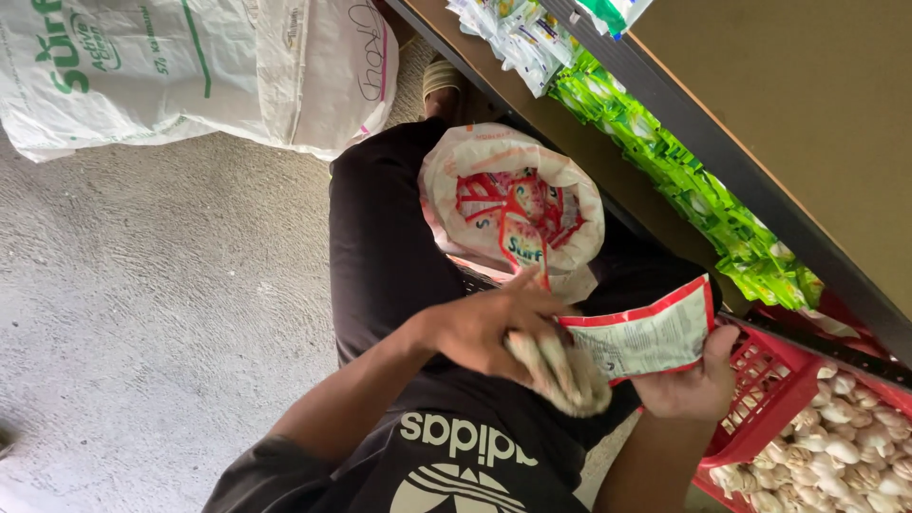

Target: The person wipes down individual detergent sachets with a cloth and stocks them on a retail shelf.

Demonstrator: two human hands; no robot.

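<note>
Concrete floor (152, 313), grey, rough. Sachet (651, 334), red-edged, white-backed, above lap, pinched at right edge by right hand (693, 380), fingers curled beneath. Left hand (494, 328) closed around pale bundle (560, 370), touching sachet's left end. Open bag (513, 204) of red sachets on knees, just beyond. Red basket (774, 380) of garlic (845, 442) beside. Green packets (684, 180) on shelf (760, 190). White sack (190, 66) well apart.

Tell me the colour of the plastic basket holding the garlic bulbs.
Red: the slotted plastic basket of white garlic bulbs shows best in the head view, lower right.
</note>
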